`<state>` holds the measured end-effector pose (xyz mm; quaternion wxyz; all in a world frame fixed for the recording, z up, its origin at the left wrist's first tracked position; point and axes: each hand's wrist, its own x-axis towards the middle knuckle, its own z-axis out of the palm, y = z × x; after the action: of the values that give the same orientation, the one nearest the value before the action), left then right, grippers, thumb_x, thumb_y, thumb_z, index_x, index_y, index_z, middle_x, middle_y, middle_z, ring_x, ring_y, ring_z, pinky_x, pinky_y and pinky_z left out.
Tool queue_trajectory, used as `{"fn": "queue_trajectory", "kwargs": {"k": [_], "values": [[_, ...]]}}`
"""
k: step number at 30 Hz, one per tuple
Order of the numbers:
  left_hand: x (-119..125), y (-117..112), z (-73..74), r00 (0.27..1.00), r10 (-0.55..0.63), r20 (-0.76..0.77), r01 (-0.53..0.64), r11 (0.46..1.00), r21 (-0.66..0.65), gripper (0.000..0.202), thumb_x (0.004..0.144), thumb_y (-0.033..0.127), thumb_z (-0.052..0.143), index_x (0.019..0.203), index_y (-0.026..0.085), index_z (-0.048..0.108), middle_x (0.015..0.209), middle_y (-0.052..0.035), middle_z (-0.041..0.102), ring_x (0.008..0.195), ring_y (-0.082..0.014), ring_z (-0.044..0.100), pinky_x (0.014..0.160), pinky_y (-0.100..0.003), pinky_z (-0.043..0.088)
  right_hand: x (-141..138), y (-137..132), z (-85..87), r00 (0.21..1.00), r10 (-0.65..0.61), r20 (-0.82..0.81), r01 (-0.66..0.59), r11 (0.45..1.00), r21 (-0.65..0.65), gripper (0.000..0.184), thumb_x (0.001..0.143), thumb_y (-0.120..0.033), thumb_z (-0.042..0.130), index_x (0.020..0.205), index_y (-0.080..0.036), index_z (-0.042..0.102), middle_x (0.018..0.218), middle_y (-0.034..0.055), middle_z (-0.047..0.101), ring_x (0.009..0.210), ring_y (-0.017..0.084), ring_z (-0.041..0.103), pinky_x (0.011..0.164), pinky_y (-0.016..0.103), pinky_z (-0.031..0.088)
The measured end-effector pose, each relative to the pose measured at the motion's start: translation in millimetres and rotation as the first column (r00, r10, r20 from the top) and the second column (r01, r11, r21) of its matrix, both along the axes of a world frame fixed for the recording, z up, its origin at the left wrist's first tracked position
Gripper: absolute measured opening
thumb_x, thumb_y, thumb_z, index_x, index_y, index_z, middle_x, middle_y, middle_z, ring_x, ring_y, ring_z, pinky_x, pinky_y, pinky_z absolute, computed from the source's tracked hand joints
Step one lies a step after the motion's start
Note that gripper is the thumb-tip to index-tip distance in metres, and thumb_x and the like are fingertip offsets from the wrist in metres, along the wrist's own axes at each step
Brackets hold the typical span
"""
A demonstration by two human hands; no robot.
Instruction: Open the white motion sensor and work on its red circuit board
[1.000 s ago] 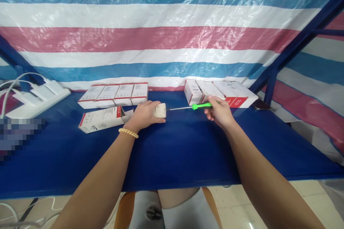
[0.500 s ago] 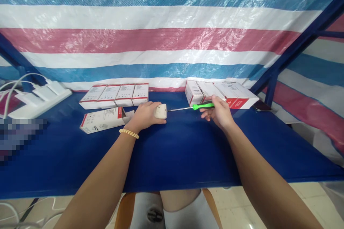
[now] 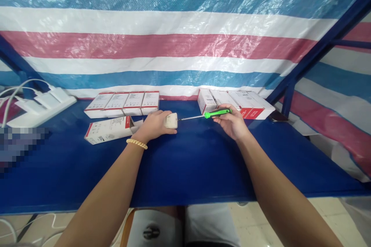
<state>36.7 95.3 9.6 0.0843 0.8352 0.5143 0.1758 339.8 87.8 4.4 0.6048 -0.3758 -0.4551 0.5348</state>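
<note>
My left hand (image 3: 155,124) is closed around a small cream-coloured plastic block (image 3: 171,120), whose end face shows between thumb and fingers. What kind of device the block is, I cannot tell. My right hand (image 3: 232,123) grips the green and black handle of a screwdriver (image 3: 218,113). Its metal shaft points left, and the tip is at the right side of the block. Whether the tip sits in a screw is too small to make out. Beside my left wrist lies an opened white and red box (image 3: 108,130), its flap towards my hand.
A row of white and red boxes (image 3: 121,104) stands at the back left, and another row of boxes (image 3: 234,103) at the back right. A white power strip (image 3: 43,112) with plugs and cables lies far left. Striped plastic sheeting (image 3: 174,46) hangs behind the blue table (image 3: 188,173).
The fingers of my right hand have shifted around the screwdriver handle, which tilts slightly more. My left hand still holds the block, and the whole view has shifted a little.
</note>
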Motion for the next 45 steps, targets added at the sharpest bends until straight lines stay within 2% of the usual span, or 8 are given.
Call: {"fn": "queue_trajectory", "kwargs": {"k": [5, 15, 24, 27, 32, 39, 43, 45], "values": [[1.5, -0.1, -1.2, 1.0, 0.005, -0.008, -0.005, 1.0, 0.009, 0.07, 0.068, 0.059, 0.075, 0.124, 0.02, 0.058, 0.112, -0.0094, 0.065, 0.107, -0.0321, 0.059, 0.094, -0.044, 0.045, -5.1, -0.6, 2.9, 0.998, -0.064, 0.026, 0.066, 0.995, -0.068, 0.036, 0.064, -0.035, 0.079, 0.085, -0.022, 0.052, 0.062, -0.0047, 0.064, 0.057, 0.017, 0.07, 0.049, 0.025, 0.055], [4.3, -5.4, 1.3, 0.999, 0.044, 0.028, -0.043, 0.999, -0.006, 0.072, 0.068, 0.058, 0.075, 0.127, 0.02, 0.057, 0.117, -0.0095, 0.064, 0.111, -0.0316, 0.059, 0.097, -0.044, 0.045, 9.8, 1.8, 6.9, 0.959, -0.283, 0.016, 0.283, 0.959, -0.008, 0.037, 0.06, -0.029, 0.081, 0.08, -0.02, 0.051, 0.053, -0.0035, 0.063, 0.049, 0.018, 0.068, 0.042, 0.023, 0.053], [3.9, -7.3, 1.7, 1.0, 0.01, 0.023, -0.011, 0.999, 0.034, 0.067, 0.068, 0.057, 0.075, 0.122, 0.02, 0.059, 0.119, -0.0095, 0.064, 0.112, -0.0314, 0.059, 0.1, -0.045, 0.044, 6.5, 5.4, -9.6, 0.943, -0.277, 0.185, 0.27, 0.961, 0.063, 0.047, 0.04, -0.022, 0.09, 0.064, -0.018, 0.05, 0.079, 0.0027, 0.071, 0.07, 0.02, 0.072, 0.067, 0.035, 0.061], [3.8, -7.3, 1.6, 0.999, 0.025, 0.044, -0.026, 0.999, 0.019, 0.073, 0.066, 0.055, 0.077, 0.127, 0.02, 0.056, 0.126, -0.0104, 0.062, 0.119, -0.0318, 0.056, 0.104, -0.045, 0.042, 7.1, 6.4, -11.9, 0.885, -0.308, 0.348, 0.29, 0.951, 0.105, 0.04, 0.044, -0.021, 0.087, 0.064, -0.019, 0.052, 0.081, 0.0035, 0.072, 0.074, 0.02, 0.071, 0.069, 0.036, 0.059], [3.6, -7.6, 0.9, 0.991, 0.07, 0.111, -0.068, 0.997, -0.023, 0.081, 0.065, 0.059, 0.077, 0.131, 0.019, 0.051, 0.133, -0.0127, 0.059, 0.123, -0.0323, 0.054, 0.106, -0.046, 0.041, 12.0, 5.6, -13.0, 0.788, -0.251, 0.563, 0.198, 0.968, 0.153, 0.033, 0.051, -0.021, 0.081, 0.076, -0.019, 0.06, 0.079, 0.0023, 0.07, 0.079, 0.02, 0.069, 0.074, 0.036, 0.056], [10.4, -10.0, -1.1, 0.965, 0.098, 0.245, -0.123, 0.989, 0.086, 0.073, 0.072, 0.058, 0.073, 0.131, 0.02, 0.051, 0.13, -0.0109, 0.06, 0.12, -0.0307, 0.056, 0.103, -0.044, 0.044, 19.4, 8.2, -17.2, 0.474, -0.245, 0.846, 0.142, 0.969, 0.2, 0.031, 0.055, -0.013, 0.073, 0.085, -0.02, 0.066, 0.076, 0.0005, 0.069, 0.068, 0.018, 0.065, 0.072, 0.036, 0.055], [14.1, -10.7, -2.5, 0.953, 0.109, 0.284, -0.154, 0.978, 0.14, 0.074, 0.07, 0.057, 0.076, 0.13, 0.02, 0.052, 0.128, -0.0114, 0.061, 0.118, -0.0313, 0.057, 0.101, -0.044, 0.045, -0.2, 1.5, -13.6, 0.305, -0.425, 0.852, 0.058, 0.901, 0.429, 0.022, 0.067, -0.016, 0.067, 0.088, -0.019, 0.069, 0.088, 0.0073, 0.071, 0.086, 0.024, 0.065, 0.083, 0.041, 0.052], [14.5, -10.0, -4.2, 0.952, 0.112, 0.285, -0.161, 0.975, 0.156, 0.074, 0.069, 0.057, 0.077, 0.129, 0.019, 0.053, 0.127, -0.0116, 0.062, 0.118, -0.0314, 0.058, 0.101, -0.044, 0.045, -18.8, -4.7, -12.4, 0.304, -0.482, 0.822, -0.08, 0.847, 0.526, 0.015, 0.075, -0.018, 0.063, 0.088, -0.018, 0.07, 0.09, 0.009, 0.07, 0.092, 0.025, 0.063, 0.086, 0.042, 0.051]]}}
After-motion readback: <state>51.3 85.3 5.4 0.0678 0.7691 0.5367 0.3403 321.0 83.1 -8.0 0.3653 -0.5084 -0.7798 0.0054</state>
